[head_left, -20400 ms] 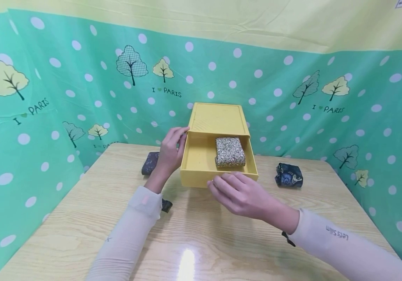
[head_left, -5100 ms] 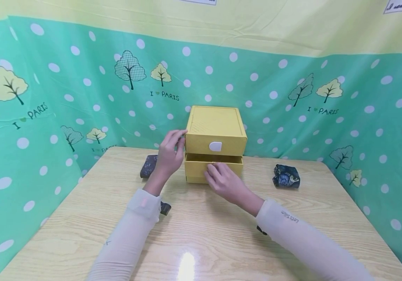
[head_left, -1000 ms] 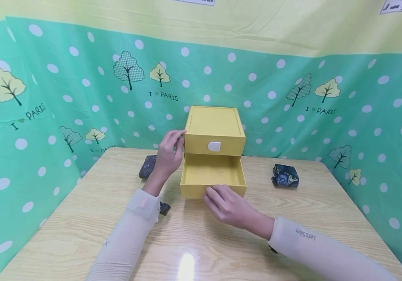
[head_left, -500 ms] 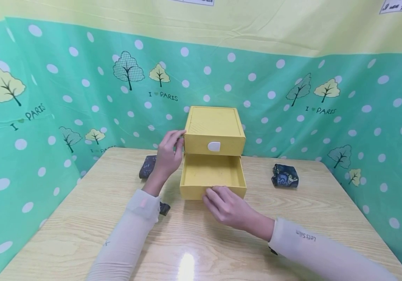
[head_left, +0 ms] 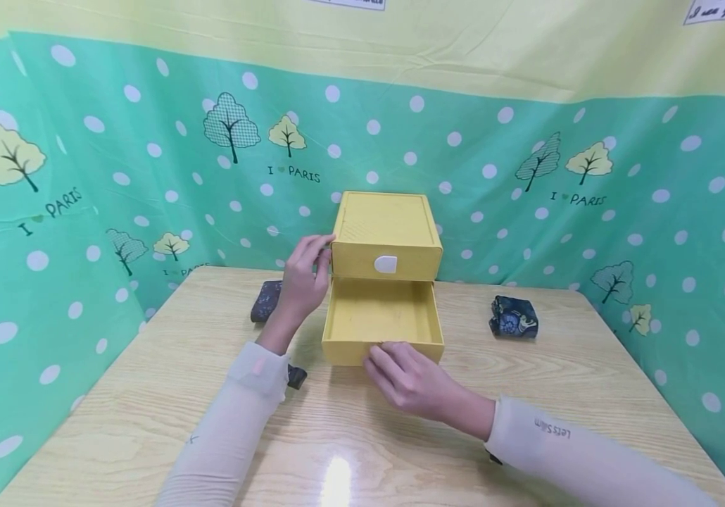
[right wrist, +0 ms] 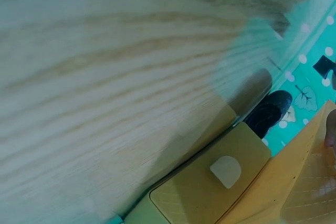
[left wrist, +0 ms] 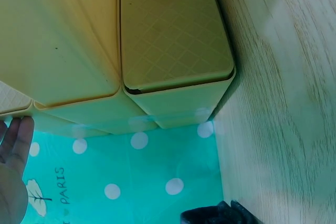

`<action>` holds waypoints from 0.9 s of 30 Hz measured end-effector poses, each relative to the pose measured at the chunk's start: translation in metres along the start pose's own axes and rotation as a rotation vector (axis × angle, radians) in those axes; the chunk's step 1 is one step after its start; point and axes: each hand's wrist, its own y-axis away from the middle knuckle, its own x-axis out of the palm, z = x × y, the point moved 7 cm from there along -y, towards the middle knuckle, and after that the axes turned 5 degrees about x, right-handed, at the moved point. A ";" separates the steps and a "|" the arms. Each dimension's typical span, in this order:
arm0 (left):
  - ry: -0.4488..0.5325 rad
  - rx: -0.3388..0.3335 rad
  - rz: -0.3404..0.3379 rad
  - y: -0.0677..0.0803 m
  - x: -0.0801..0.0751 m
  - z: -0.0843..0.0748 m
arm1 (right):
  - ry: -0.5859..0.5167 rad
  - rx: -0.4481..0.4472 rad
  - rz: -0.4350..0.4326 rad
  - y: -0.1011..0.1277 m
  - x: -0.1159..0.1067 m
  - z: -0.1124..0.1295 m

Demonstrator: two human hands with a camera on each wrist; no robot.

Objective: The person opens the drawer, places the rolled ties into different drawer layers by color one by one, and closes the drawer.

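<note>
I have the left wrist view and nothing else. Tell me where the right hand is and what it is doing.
Observer: In the head view, the right hand holds the front of the pulled-out yellow drawer, its fingers at the upper edge.

Operator: I can't see into that drawer from here. Report what's inside.

Observer: The head view shows only bare yellow floor in the exposed part; anything farther back, beneath the closed upper drawer, would be hidden.
</note>
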 end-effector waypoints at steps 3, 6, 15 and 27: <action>-0.003 -0.001 0.004 0.000 0.000 0.000 | 0.001 -0.009 -0.008 0.000 -0.001 0.002; -0.007 0.003 0.001 0.000 0.000 0.000 | 0.002 -0.011 -0.021 0.000 -0.001 0.002; 0.000 0.014 -0.019 0.000 0.000 -0.001 | -0.010 -0.022 -0.045 -0.001 -0.007 0.006; -0.004 0.011 -0.008 0.000 -0.001 -0.001 | -0.037 -0.021 -0.029 -0.002 -0.009 0.007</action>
